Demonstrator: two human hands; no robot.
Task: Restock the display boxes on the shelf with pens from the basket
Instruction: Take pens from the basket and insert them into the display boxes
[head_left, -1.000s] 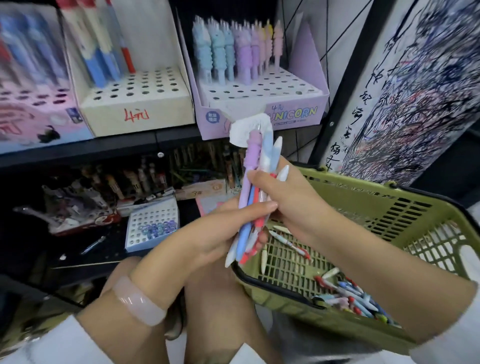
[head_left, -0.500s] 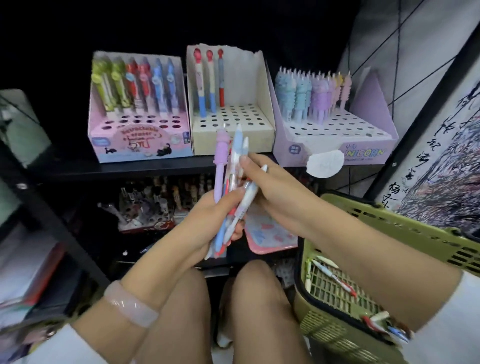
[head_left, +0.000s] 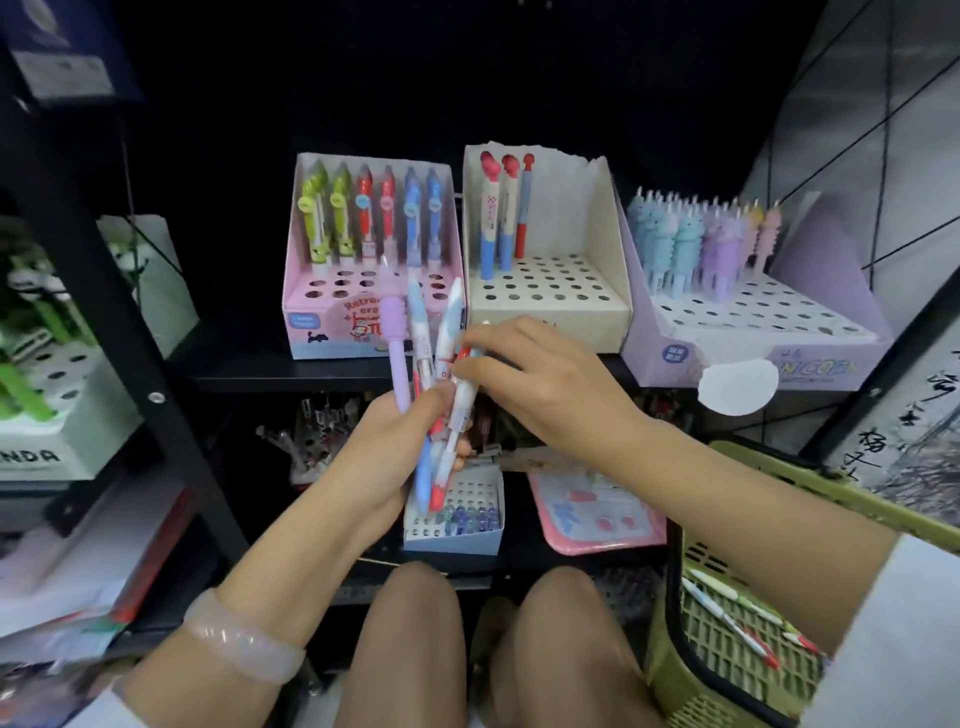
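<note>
Head view, sole entry. Left hand: closed around a bundle of pens, tips down, caps up, among them a lilac-capped pen and several white-and-blue ones. Right hand: thumb and forefinger pinching one red-and-white pen in that bundle, seemingly drawing it out. Change noted: a second ago both hands worked over the green basket with only the shelf's lower edge in sight; the view has since lifted, and the bundle now sits directly before the shelf, in front of the pink display box. Cream display box: three pens at its back left, most holes empty. Lilac unicorn box: rear rows filled, front holes open. Basket at lower right holds a few loose pens. Judgement: gathering is done for this handful; sorting has given way to placing, and the pinched pen likely suits the cream box.
</note>
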